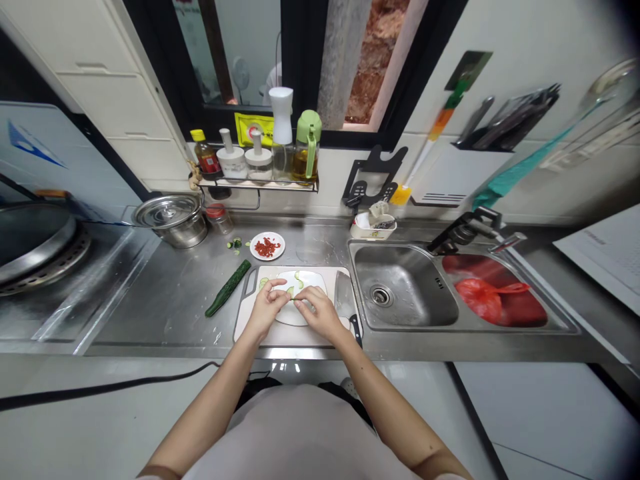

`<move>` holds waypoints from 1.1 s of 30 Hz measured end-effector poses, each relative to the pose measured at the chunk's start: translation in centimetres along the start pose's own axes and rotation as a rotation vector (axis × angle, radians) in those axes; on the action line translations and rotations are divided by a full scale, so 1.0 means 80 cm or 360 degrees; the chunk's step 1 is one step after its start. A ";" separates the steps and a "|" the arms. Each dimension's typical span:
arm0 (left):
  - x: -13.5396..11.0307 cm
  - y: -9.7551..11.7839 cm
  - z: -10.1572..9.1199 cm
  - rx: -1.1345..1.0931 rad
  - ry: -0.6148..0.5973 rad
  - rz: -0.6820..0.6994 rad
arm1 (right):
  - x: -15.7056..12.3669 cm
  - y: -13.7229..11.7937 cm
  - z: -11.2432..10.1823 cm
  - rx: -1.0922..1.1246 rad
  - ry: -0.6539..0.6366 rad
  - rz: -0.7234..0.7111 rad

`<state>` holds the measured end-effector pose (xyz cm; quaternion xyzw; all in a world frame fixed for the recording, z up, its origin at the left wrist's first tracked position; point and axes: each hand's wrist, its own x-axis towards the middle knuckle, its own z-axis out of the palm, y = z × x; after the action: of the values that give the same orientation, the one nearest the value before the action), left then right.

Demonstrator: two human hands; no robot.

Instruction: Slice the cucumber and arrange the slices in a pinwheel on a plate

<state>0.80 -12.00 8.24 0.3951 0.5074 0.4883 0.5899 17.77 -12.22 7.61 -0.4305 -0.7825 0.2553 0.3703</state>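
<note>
1. Over the middle of the white plate (314,278), a small cucumber piece (291,291) sits between my two hands, so neither has to travel. It is too small for me to read its long axis.
2. My left hand (267,308) and right hand (321,312) meet fingertip to fingertip on it, fingers drawn together in a pinch, not spread.
3. More cucumber slices (299,278) lie on the plate just beyond the fingers.
4. The plate rests on a cutting board (245,322), and a knife (344,297) lies along its right edge, beside my right hand.
5. A whole cucumber (229,288) lies on the surface (165,300) left of the board, running diagonally and nearer my left hand.
</note>
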 end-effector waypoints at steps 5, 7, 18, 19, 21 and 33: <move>0.000 -0.004 0.002 0.0042 -0.0001 0.0086 | -0.001 0.006 0.009 0.0148 0.0022 0.0125; 0.000 -0.006 0.003 0.0083 0.0011 0.0129 | -0.001 0.007 0.012 0.0195 0.0035 0.0177; 0.009 -0.016 0.007 0.0073 0.0055 0.0184 | 0.003 0.012 0.022 0.0577 0.0075 0.0555; 0.011 -0.018 0.008 0.0051 0.0061 0.0181 | 0.005 0.014 0.022 0.0623 0.0072 0.0583; 0.015 -0.022 0.010 -0.0011 0.0069 0.0156 | 0.007 0.020 0.022 0.0709 0.0066 0.0634; 0.075 -0.076 0.016 -0.0126 0.0093 0.0006 | 0.031 0.092 0.018 0.0886 -0.0071 0.1078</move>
<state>3.16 -7.38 1.36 0.3581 0.5040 0.5205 0.5889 19.26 -6.51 2.38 -0.5409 -0.5064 0.5727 0.3508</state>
